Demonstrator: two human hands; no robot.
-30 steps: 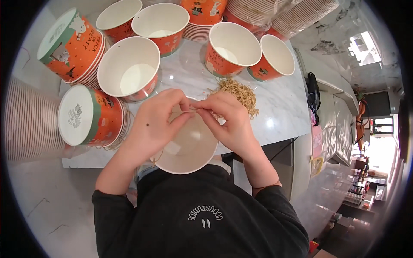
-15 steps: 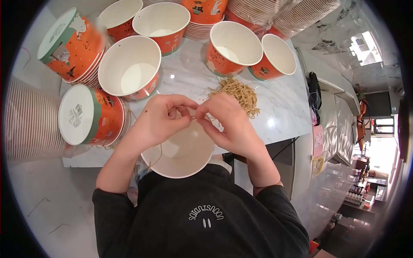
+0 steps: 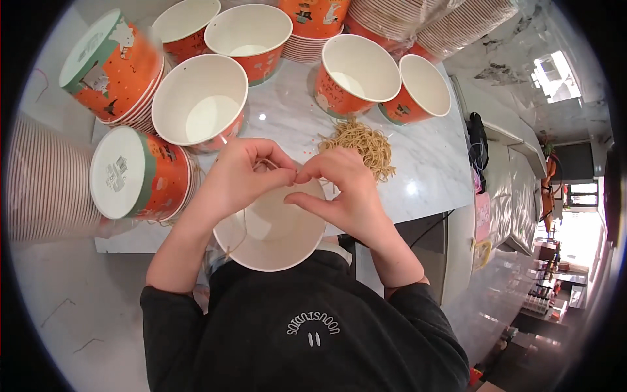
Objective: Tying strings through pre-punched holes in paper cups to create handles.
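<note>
Just under the fingertips where both hands meet, the paper bowl (image 3: pixel 271 232) is plain white inside, its rim white too. Beyond the grip to the right lies a heap of tan-yellow rubber bands (image 3: pixel 361 145) on a marble counter (image 3: pixel 431 163), white with faint grey veining. Further out from the grip stand open bowls (image 3: pixel 199 101), white within and orange outside with dark printed figures. Left of the grip, stacks of bowls on their sides (image 3: pixel 134 173) show white bottoms, a green band and orange walls. Below the grip, the person's sweatshirt (image 3: pixel 307 340) is black with a small white print.
</note>
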